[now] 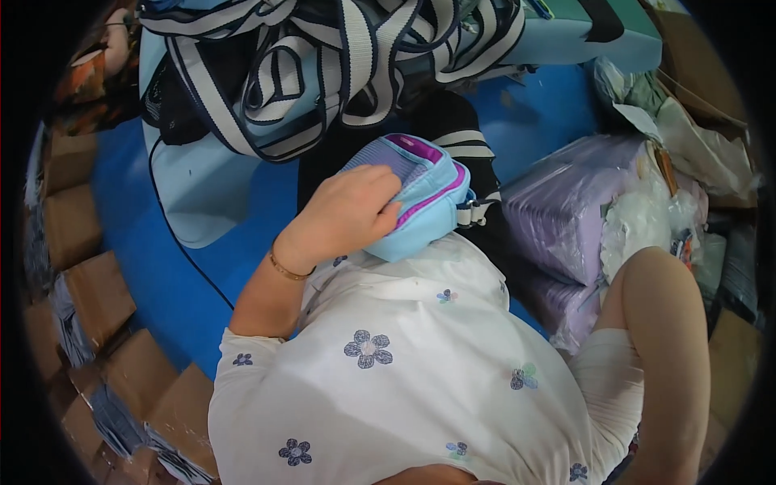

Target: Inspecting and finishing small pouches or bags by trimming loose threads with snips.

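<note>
A small light blue bag (424,222) with purple zippers and a striped mesh side rests in my lap, on my dark trousers and white flowered top. My left hand (352,210) is closed on its near left part, with the fingers bent over the mesh. A short striped strap with a metal buckle (473,212) hangs from the bag's right side. My right arm (667,339) is bent at the right, and its hand is out of sight past the lower edge.
Striped straps (364,56) heap over a pale blue surface (202,202) ahead, with a black cord at its left. Cardboard boxes (97,291) line the left. Plastic-wrapped lilac bundles (566,202) lie at my right. Another person's arm (117,48) shows at top left.
</note>
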`<action>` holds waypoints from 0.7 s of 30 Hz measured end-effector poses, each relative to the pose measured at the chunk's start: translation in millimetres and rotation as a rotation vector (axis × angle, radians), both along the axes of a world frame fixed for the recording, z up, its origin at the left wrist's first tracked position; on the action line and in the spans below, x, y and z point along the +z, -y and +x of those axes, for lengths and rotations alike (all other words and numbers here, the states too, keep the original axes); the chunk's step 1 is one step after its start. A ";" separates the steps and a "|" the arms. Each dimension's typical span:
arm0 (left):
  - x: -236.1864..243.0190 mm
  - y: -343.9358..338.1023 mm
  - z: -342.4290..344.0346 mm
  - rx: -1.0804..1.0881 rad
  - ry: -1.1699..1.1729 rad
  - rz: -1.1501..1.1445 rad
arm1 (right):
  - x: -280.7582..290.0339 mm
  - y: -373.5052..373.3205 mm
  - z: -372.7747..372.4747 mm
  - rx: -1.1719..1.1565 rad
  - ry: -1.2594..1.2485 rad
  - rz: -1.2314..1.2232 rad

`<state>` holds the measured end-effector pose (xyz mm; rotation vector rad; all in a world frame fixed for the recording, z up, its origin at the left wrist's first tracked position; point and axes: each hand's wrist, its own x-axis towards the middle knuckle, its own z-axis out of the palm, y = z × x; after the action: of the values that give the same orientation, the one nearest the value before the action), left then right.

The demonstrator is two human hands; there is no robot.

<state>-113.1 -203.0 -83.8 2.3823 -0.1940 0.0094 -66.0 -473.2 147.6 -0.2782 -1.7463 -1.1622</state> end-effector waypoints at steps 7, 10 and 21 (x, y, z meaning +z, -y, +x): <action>5.8 -6.7 4.0 -0.025 0.177 0.075 | -101.5 -44.2 50.3 -0.293 -0.384 0.193; 6.8 -2.9 7.2 -0.083 0.241 0.097 | -172.2 -57.9 80.3 -0.663 -0.691 -1.281; -9.6 23.7 5.3 0.446 0.234 -0.098 | -275.0 -30.1 75.1 -0.619 -1.161 -1.059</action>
<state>-107.8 -226.7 -93.4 2.2752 0.2266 0.4968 9.1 -443.2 -127.4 -1.8035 -1.0068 -0.1351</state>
